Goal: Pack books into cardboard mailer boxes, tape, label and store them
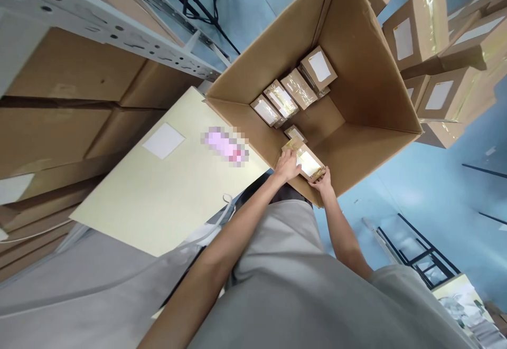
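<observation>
Inside the near end of a large open cardboard carton [368,79], both of my hands grip one small taped cardboard box [310,162] with a white label on top. My left hand [288,166] is closed over its left end. At its right end, my right hand [322,180] has the fingers curled round the edge. Just beyond it lies another small labelled box [295,133], partly hidden. Along the carton's far left wall stand several small boxes [281,98], some stacked, with labels and shiny tape. The farthest small box [319,67] sits tilted on others.
Left of the carton is a pale yellow tabletop [158,201] with a white paper label [163,141] and a blurred pink item [224,144]. A metal rack [130,43] holds large cartons [75,69]. Taped boxes [420,27] are piled at right, beyond the carton's edge.
</observation>
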The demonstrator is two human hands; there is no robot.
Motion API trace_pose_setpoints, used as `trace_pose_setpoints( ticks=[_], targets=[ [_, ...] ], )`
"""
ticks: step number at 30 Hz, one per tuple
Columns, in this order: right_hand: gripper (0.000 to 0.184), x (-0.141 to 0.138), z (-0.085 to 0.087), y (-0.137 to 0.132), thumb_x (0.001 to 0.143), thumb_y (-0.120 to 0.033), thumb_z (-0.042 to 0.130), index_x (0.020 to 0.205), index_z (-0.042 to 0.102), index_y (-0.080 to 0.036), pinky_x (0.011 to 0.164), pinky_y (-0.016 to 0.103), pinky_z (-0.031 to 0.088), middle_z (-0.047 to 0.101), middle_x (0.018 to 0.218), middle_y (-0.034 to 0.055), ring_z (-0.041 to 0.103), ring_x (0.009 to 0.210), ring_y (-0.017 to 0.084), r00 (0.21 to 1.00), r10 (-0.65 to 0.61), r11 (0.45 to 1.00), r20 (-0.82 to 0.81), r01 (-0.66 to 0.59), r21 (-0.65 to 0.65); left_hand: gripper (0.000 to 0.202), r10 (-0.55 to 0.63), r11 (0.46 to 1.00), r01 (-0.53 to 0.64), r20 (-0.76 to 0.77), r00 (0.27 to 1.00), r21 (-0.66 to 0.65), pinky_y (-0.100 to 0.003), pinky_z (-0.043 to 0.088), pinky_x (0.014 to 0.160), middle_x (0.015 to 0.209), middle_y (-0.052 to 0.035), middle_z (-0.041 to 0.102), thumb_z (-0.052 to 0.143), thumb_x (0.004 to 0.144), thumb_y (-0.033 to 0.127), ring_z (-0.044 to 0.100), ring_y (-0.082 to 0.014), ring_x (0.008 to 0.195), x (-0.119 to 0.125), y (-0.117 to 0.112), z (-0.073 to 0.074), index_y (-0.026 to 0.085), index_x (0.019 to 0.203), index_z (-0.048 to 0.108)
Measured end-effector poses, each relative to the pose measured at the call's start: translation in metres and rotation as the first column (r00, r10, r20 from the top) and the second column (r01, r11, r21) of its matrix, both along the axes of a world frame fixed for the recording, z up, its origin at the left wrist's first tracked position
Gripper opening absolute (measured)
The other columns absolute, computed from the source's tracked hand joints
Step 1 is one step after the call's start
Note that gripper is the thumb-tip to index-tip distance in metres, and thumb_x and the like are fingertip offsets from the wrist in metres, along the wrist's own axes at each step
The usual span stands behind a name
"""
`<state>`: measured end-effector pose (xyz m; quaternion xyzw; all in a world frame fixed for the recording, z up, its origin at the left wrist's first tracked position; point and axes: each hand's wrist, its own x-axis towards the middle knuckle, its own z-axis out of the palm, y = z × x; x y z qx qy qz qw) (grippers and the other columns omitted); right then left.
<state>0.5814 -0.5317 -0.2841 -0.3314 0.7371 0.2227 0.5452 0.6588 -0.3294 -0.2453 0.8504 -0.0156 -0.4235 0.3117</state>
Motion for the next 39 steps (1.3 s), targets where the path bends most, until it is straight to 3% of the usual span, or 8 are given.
trace_pose_setpoints(
  ticks=[7, 10, 17, 21, 26, 31, 35, 39],
  targets=[
    [0.041, 0.006, -0.033, 0.022, 0.11, -0.067, 0.046, 0.112, 0.069, -0.033, 0.103, 0.05, 0.064, 0.077, 0.115, 0.0038, 0.072, 0.11, 0.023, 1.0, 0.023, 1.0, 0.004, -0.023, -0.009, 0.071, -0.03, 0.996, 0.037, -0.092, 0.995, 0.077, -0.057, 0.044, 0.131, 0.179, -0.0292, 0.046, 0.066, 0.102, 0.029, 0.047, -0.0452, 0.163, 0.016, 0.006, -0.025, 0.006, 0.167, 0.051],
    [0.04, 0.011, -0.041, 0.031, 0.11, -0.064, 0.049, 0.115, 0.07, -0.031, 0.106, 0.049, 0.063, 0.076, 0.12, 0.0071, 0.072, 0.117, 0.024, 0.998, 0.066, 0.998, -0.002, -0.066, 0.011, 0.059, -0.027, 0.994, 0.039, -0.113, 0.993, 0.106, -0.059, 0.048, 0.127, 0.17, -0.0317, 0.055, 0.064, 0.103, 0.029, 0.054, -0.0469, 0.157, 0.016, 0.005, -0.026, 0.005, 0.157, 0.062],
    [0.027, 0.029, -0.018, 0.042, 0.107, -0.05, 0.061, 0.102, 0.071, -0.025, 0.119, 0.045, 0.057, 0.075, 0.131, 0.0111, 0.069, 0.128, 0.022, 0.962, 0.268, 0.961, 0.05, -0.271, 0.061, 0.057, 0.04, 0.999, -0.038, 0.049, 0.998, -0.036, -0.055, 0.049, 0.128, 0.154, -0.0227, 0.071, 0.06, 0.098, 0.013, 0.065, -0.0382, 0.144, -0.005, 0.019, 0.014, 0.012, 0.155, 0.068],
    [0.02, 0.04, 0.018, 0.048, 0.105, -0.043, 0.065, 0.099, 0.072, -0.026, 0.111, 0.042, 0.062, 0.078, 0.126, 0.0084, 0.073, 0.123, 0.021, 0.896, 0.407, 0.909, 0.181, -0.417, 0.022, 0.067, 0.274, 0.945, -0.23, 0.175, 0.946, -0.233, -0.049, 0.056, 0.122, 0.133, -0.015, 0.081, 0.059, 0.084, -0.001, 0.075, -0.0317, 0.129, -0.03, 0.046, 0.045, 0.017, 0.146, 0.077],
    [0.013, 0.051, 0.074, 0.07, 0.1, -0.039, 0.072, 0.102, 0.077, -0.027, 0.106, 0.029, 0.062, 0.083, 0.126, 0.003, 0.076, 0.122, 0.015, 0.713, 0.557, 0.819, 0.425, -0.558, -0.137, 0.062, 0.589, 0.774, -0.47, 0.21, 0.78, -0.424, -0.039, 0.066, 0.103, 0.119, -0.0085, 0.083, 0.055, 0.081, 0.0, 0.079, -0.0222, 0.103, -0.074, 0.09, 0.08, 0.021, 0.134, 0.081],
    [0.017, 0.049, 0.135, 0.125, 0.094, -0.037, 0.077, 0.107, 0.081, -0.026, 0.11, 0.032, 0.062, 0.087, 0.119, 0.0037, 0.08, 0.122, 0.017, 0.355, 0.658, 0.707, 0.664, -0.594, -0.383, 0.051, 0.836, 0.518, -0.604, 0.209, 0.507, -0.605, -0.037, 0.069, 0.093, 0.116, -0.0081, 0.084, 0.061, 0.088, 0.013, 0.079, -0.0196, 0.097, -0.146, 0.146, 0.113, 0.023, 0.134, 0.08],
    [0.023, 0.015, 0.184, 0.197, 0.096, -0.04, 0.074, 0.111, 0.083, -0.024, 0.111, 0.033, 0.061, 0.088, 0.126, 0.0071, 0.081, 0.124, 0.019, 0.116, 0.664, 0.609, 0.738, -0.656, -0.445, 0.051, 0.962, 0.268, -0.658, 0.154, 0.227, -0.703, -0.04, 0.071, 0.095, 0.117, -0.0097, 0.085, 0.067, 0.086, 0.02, 0.08, -0.0194, 0.096, -0.228, 0.19, 0.136, 0.022, 0.135, 0.079],
    [0.026, -0.048, 0.216, 0.278, 0.097, -0.047, 0.076, 0.111, 0.083, -0.027, 0.11, 0.037, 0.061, 0.088, 0.128, 0.0073, 0.081, 0.126, 0.022, -0.125, 0.619, 0.444, 0.775, -0.759, -0.477, 0.053, 0.995, 0.039, -0.627, 0.089, -0.048, -0.778, -0.039, 0.071, 0.091, 0.114, -0.0108, 0.085, 0.072, 0.081, 0.021, 0.08, -0.0194, 0.095, -0.315, 0.231, 0.154, 0.02, 0.133, 0.08]
  ],
)
